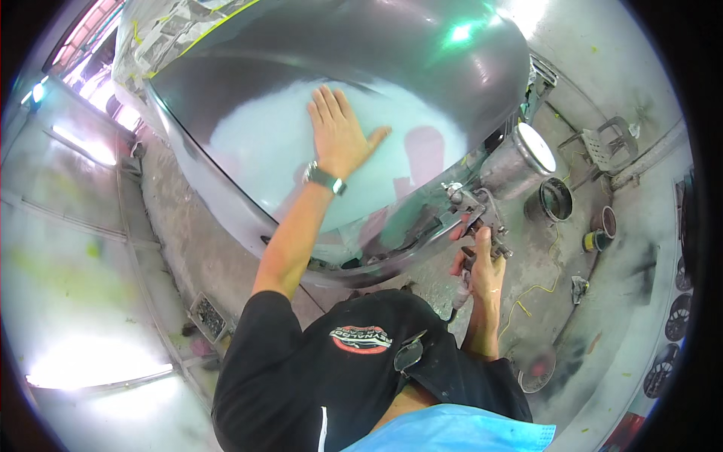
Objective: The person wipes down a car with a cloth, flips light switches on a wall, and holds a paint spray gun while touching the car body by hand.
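Not much in the way of packaging here, just a few round cans on the concrete floor off to the right: a big dark open bucket, a smaller brownish tin and a little yellow-rimmed can next to it, plus an oval red and white logo patch on the person's black shirt down in the middle. The main thing is the car panel, glossy dark grey and curved, filling the top centre of the view, with masking paper and yellow-green tape on its upper left edge and a pale hazy patch across the middle. Left hand lies flat and open on that patch, fingers spread, wristwatch on. Right hand is wrapped around the handle of a spray gun, grip closed on it, with its silver cup sitting up by the panel's lower right edge.
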Demonstrator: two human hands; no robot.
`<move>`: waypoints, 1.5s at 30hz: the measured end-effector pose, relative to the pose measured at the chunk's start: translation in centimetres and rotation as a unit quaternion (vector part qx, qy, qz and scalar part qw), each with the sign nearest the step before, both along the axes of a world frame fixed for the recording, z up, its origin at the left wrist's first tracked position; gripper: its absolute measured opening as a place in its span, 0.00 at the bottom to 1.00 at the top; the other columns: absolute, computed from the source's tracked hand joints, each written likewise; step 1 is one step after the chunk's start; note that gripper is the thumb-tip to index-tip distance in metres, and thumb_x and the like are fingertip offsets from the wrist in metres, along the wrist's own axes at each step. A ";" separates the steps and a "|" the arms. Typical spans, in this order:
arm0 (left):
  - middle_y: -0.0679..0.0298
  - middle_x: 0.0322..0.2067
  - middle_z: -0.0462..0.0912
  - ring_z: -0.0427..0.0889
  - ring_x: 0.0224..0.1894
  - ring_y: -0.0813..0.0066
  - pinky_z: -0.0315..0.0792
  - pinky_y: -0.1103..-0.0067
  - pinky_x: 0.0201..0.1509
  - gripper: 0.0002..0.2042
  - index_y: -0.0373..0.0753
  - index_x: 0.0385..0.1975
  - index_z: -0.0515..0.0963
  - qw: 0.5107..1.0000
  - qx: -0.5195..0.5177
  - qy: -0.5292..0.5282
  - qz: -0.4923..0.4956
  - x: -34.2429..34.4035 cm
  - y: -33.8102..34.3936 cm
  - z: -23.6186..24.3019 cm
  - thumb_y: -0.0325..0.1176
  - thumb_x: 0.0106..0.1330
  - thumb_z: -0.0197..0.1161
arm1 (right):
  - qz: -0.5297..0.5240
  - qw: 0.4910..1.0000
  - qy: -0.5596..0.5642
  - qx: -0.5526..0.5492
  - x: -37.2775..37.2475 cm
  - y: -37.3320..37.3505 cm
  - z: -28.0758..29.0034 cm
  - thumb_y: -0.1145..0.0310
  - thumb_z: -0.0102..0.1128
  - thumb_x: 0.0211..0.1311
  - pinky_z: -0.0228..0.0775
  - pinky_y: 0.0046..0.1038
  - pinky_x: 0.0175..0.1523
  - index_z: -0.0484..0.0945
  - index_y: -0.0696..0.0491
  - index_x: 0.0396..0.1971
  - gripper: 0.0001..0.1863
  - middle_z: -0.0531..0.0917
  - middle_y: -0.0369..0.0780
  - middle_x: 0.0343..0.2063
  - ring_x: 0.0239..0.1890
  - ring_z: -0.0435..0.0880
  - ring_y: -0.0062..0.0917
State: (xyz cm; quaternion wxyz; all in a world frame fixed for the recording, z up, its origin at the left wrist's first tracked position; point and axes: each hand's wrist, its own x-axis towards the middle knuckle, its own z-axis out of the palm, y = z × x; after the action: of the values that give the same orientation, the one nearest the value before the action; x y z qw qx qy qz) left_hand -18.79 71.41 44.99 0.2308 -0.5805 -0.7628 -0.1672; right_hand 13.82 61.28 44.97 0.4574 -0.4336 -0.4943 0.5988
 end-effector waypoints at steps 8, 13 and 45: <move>0.28 0.75 0.40 0.38 0.79 0.33 0.37 0.45 0.79 0.59 0.19 0.73 0.48 0.972 -0.149 0.058 -0.170 4.7 -3.6 -1.3 0.72 0.62 0.56 | 0.016 0.999 0.020 -0.031 1.8 0.6 0.3 0.49 0.54 0.76 0.62 0.21 0.18 0.79 0.59 0.52 0.25 0.84 0.38 0.34 0.14 0.77 0.19; 0.29 0.75 0.44 0.42 0.78 0.32 0.40 0.45 0.78 0.60 0.20 0.74 0.47 0.984 -0.144 0.045 -0.094 3.3 7.4 2.5 0.74 0.63 0.54 | -0.019 0.998 0.043 -0.032 3.1 0.4 -0.9 0.49 0.55 0.75 0.61 0.20 0.18 0.80 0.59 0.51 0.25 0.84 0.38 0.34 0.14 0.77 0.18; 0.44 0.75 0.56 0.53 0.77 0.42 0.51 0.48 0.77 0.43 0.29 0.72 0.61 0.828 -0.266 0.355 -0.342 12.2 -1.2 1.3 0.57 0.66 0.61 | -0.024 0.999 0.038 0.005 5.3 -1.3 -0.9 0.43 0.54 0.74 0.64 0.22 0.18 0.77 0.60 0.55 0.32 0.83 0.41 0.34 0.14 0.77 0.20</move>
State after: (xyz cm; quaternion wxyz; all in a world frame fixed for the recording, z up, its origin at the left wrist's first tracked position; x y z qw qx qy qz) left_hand -6.56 70.21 46.29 0.2509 -0.8623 -0.3960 0.1916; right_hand 19.16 59.96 44.02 0.4923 -0.4200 -0.4689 0.6012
